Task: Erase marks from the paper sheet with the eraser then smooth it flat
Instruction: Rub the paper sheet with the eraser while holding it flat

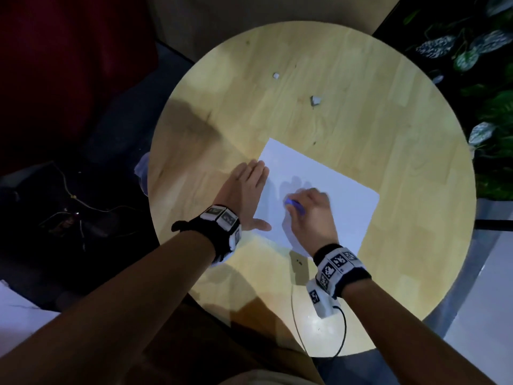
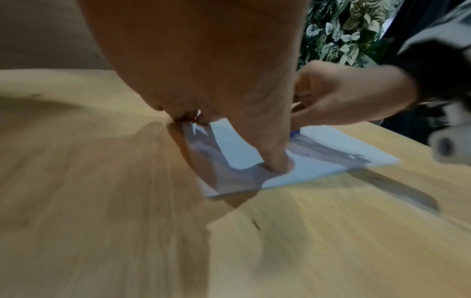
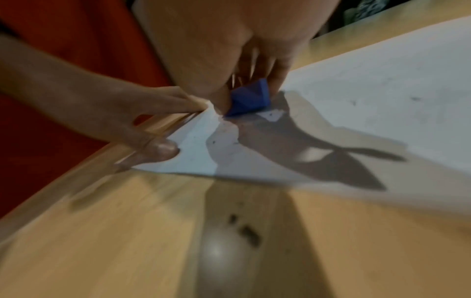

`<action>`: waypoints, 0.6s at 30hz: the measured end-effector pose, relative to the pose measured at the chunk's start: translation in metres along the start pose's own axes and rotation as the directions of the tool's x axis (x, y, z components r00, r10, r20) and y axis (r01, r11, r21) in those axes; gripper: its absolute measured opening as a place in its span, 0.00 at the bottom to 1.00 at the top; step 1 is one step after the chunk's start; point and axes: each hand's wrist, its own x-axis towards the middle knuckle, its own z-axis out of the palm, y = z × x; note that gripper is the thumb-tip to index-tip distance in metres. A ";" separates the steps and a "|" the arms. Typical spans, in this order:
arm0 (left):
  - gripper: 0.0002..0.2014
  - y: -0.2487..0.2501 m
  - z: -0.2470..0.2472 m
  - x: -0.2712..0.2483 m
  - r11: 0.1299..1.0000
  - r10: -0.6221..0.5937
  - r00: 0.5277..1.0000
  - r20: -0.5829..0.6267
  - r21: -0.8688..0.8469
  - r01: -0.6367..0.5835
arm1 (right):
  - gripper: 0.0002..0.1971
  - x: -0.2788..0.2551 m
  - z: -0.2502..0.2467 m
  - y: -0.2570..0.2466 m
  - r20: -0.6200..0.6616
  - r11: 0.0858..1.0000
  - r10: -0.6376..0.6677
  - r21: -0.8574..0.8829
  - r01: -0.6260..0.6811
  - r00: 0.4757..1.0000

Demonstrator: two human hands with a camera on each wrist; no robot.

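From above, the paper sheet lay skewed on the near half of the round wooden table, and the person's left hand was spread flat with straight fingers along the sheet's left edge, thumb pressing the near corner, holding nothing. The right hand was bunched over the middle of the sheet, fingers curled round a blue eraser whose tip touched the paper. Two small pale scraps sat well apart from the sheet toward the far side of the table. Seen from the left wrist, the thumb bore down on the paper near its corner, and the sheet looked flat there, with the right hand beyond it. Seen from the right wrist, the eraser was pinched between thumb and fingers and pressed to the sheet, and a few faint grey specks showed on the paper off to the right, though the blur made it hard to tell marks from crumbs. I judged the rubbing to be under way with some marks left to clear, and the smoothing not yet begun.
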 end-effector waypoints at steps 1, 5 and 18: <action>0.62 0.002 0.004 -0.008 0.999 0.009 0.999 -0.037 -0.036 -0.011 | 0.06 0.000 -0.001 0.007 -0.037 0.998 0.043 -0.048 -0.045 0.998; 0.52 0.002 0.021 -0.036 0.983 0.092 0.976 -0.197 -0.138 -0.121 | 0.08 -0.001 -0.004 0.013 0.045 0.997 0.058 -0.056 -0.055 0.997; 0.48 -0.012 0.013 -0.016 0.902 0.058 0.988 -0.142 -0.417 -0.113 | 0.07 0.027 -0.024 0.019 0.300 0.988 -0.155 0.044 0.149 0.941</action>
